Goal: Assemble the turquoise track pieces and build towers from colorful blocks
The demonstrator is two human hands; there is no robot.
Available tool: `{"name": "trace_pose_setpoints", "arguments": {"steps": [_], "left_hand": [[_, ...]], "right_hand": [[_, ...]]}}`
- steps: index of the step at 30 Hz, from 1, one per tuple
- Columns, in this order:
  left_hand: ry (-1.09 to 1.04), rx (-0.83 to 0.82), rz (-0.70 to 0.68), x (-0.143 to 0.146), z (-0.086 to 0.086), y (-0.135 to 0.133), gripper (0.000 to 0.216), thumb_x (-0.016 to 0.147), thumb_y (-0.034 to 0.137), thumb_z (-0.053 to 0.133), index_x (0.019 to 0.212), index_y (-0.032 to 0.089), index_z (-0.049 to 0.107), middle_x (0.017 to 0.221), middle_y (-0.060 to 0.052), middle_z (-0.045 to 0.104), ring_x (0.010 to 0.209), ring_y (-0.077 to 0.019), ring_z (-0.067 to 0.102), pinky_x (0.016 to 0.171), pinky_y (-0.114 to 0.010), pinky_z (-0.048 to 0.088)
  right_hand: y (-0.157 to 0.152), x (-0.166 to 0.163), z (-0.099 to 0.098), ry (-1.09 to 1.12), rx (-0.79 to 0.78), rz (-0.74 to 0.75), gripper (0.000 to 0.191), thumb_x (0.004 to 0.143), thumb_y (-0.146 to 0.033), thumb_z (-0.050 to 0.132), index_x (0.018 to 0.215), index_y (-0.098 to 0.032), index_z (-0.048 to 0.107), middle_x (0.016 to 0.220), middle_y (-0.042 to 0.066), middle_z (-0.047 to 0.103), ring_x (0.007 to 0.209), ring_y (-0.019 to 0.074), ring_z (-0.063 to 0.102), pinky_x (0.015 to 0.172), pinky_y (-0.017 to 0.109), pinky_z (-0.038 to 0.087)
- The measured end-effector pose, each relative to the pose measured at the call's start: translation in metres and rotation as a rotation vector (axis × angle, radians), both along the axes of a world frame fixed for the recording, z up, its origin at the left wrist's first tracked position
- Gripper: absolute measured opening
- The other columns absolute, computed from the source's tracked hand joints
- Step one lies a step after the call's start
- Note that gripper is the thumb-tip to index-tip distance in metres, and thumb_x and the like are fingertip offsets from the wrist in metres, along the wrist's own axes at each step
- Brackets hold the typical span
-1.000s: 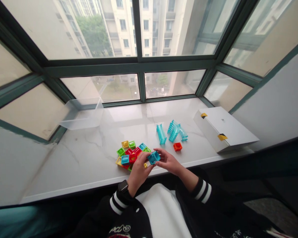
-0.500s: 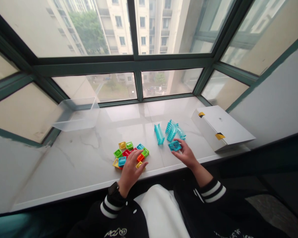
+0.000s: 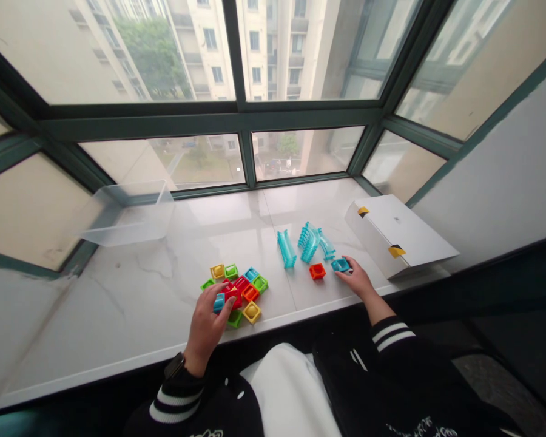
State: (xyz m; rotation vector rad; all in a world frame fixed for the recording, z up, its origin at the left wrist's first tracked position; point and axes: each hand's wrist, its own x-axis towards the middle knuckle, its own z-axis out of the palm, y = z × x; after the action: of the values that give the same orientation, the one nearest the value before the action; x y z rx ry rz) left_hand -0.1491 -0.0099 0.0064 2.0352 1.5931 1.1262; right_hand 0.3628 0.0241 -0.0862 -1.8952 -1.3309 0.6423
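Note:
My right hand (image 3: 357, 280) pinches a blue toy block (image 3: 340, 264) with a hollowed top, low over the sill at the right. Just left of it, a red-orange block (image 3: 317, 271) lies by itself. Over a cluster of coloured blocks, my left hand (image 3: 206, 321) has thumb and fingers around a red block (image 3: 234, 297), partly hidden by the fingers. In that cluster are a yellow block (image 3: 252, 312), a green block (image 3: 259, 283) and several others. Behind the lone block lie a straight clear-blue track piece (image 3: 286, 249) and a curved one (image 3: 308, 241).
A clear plastic bin (image 3: 127, 233) stands at the back left of the marble sill (image 3: 131, 303). A white box (image 3: 400, 233) with yellow-black tabs is at the right. Green-framed windows (image 3: 247, 152) border the back.
My right hand has moved right with the blue block, and the red-orange block now shows alone on the sill. My left hand has shifted left and closed around a red block.

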Motion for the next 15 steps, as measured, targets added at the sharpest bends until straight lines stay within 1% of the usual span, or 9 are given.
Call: {"name": "trace_pose_setpoints", "arguments": {"steps": [4, 9, 15], "left_hand": [[0.017, -0.002, 0.007, -0.002, 0.0, -0.002, 0.032, 0.101, 0.046, 0.062, 0.127, 0.027, 0.067, 0.128, -0.009, 0.072, 0.125, -0.0316, 0.066, 0.113, -0.054, 0.052], [0.013, -0.016, 0.017, -0.005, -0.003, -0.002, 0.031, 0.102, 0.043, 0.06, 0.128, 0.026, 0.066, 0.128, -0.009, 0.072, 0.126, -0.0311, 0.065, 0.114, -0.054, 0.051], [-0.054, -0.081, 0.055, -0.002, -0.009, -0.002, 0.033, 0.102, 0.046, 0.06, 0.126, 0.025, 0.068, 0.128, -0.009, 0.071, 0.122, -0.0297, 0.067, 0.109, -0.05, 0.056]], "right_hand": [[0.003, -0.002, -0.012, -0.033, -0.042, 0.061, 0.07, 0.073, -0.045, 0.08, 0.138, -0.026, 0.064, 0.13, 0.012, 0.075, 0.117, 0.0328, 0.072, 0.105, 0.049, 0.055], [0.005, -0.003, -0.016, -0.093, -0.044, 0.082, 0.069, 0.075, -0.043, 0.079, 0.14, -0.025, 0.063, 0.135, 0.013, 0.073, 0.123, 0.0343, 0.068, 0.11, 0.051, 0.052], [0.005, -0.006, -0.019, -0.126, -0.037, 0.06, 0.067, 0.077, -0.043, 0.079, 0.14, -0.026, 0.064, 0.134, 0.013, 0.074, 0.123, 0.0347, 0.069, 0.108, 0.05, 0.053]]}}
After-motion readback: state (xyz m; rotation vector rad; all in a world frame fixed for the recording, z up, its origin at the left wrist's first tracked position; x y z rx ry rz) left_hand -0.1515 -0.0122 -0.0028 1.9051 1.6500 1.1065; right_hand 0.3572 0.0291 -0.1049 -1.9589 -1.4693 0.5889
